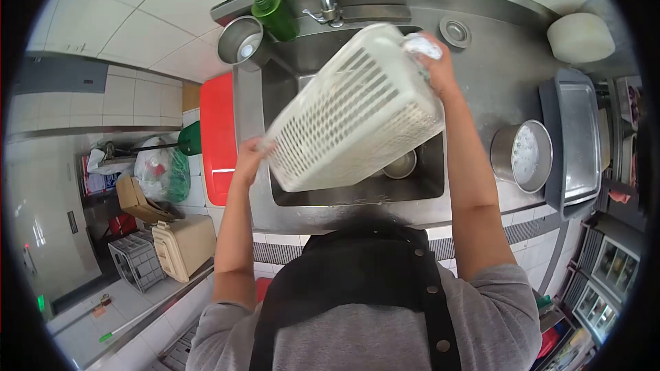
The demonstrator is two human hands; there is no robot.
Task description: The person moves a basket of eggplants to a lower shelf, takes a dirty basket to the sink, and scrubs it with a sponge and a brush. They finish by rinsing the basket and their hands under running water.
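Note:
A white slatted plastic basket (357,106) is tilted on its side above the steel sink (289,198), its lower end down to the left. My left hand (251,158) grips the basket's edge at that left end, slightly blurred. At the upper right corner, my right hand (438,69) is closed on a white, crumpled, foamy-looking cloth (422,46) and presses it to the basket's end. Under the basket, a round metal bowl (401,165) shows in part in the sink. The tap (327,1) stands behind the basket.
A green pump bottle (275,17) and a steel pot (240,40) stand at the sink's back left corner. On the right counter are a pot with suds (526,158), a grey tray (577,137) and a drain strainer (455,31). A red board (217,141) is at left.

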